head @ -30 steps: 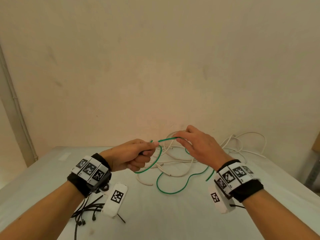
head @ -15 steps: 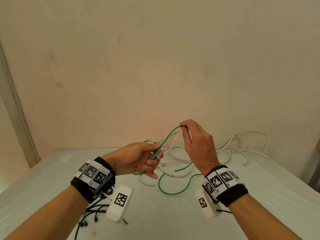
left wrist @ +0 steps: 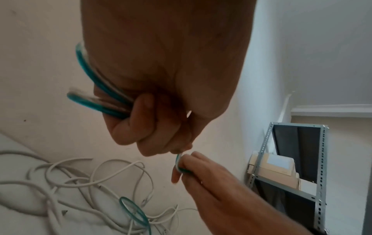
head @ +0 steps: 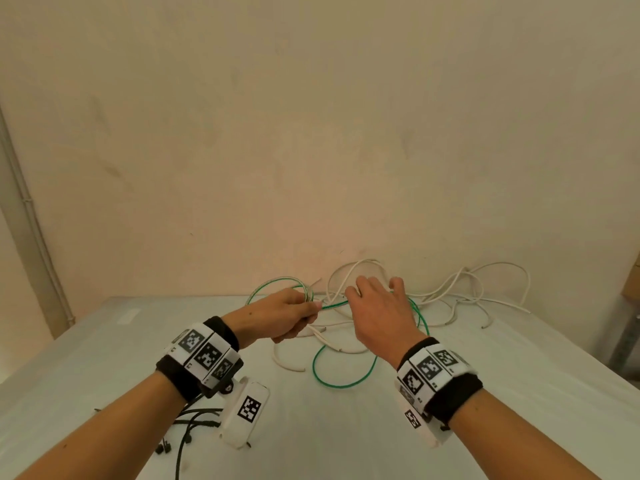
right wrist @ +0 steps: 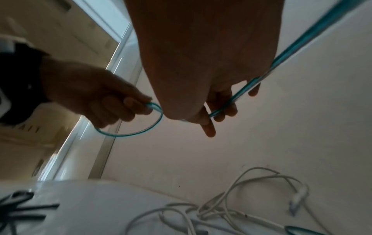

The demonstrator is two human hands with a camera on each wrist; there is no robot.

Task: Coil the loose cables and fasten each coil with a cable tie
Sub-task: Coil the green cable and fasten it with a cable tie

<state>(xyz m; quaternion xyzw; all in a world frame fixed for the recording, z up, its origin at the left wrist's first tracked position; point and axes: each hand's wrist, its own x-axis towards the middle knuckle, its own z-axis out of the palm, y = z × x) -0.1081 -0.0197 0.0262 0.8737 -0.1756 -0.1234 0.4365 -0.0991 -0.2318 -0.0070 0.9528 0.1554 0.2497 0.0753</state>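
My left hand (head: 294,315) is fisted round a small loop of the green cable (head: 277,284) above the table; the left wrist view shows the green cable (left wrist: 96,90) passing through its curled fingers (left wrist: 141,127). My right hand (head: 375,306) is just to the right of it. Thumb and forefinger of that right hand (left wrist: 187,165) pinch the same cable close to the left fist, and the green cable (right wrist: 241,93) runs on between its other fingers. The rest of the green cable (head: 346,384) trails in a slack curve on the table. A tangle of white cables (head: 450,296) lies behind.
Black cable ties (head: 194,424) lie in a bunch on the table (head: 104,358) near my left forearm. A plain wall (head: 311,133) rises directly behind the table. A metal shelf frame (left wrist: 320,174) with a cardboard box stands to the right.
The right hand came down from its raised position and now pinches the green cable right beside the left fist. A fresh green loop stands above the left hand.
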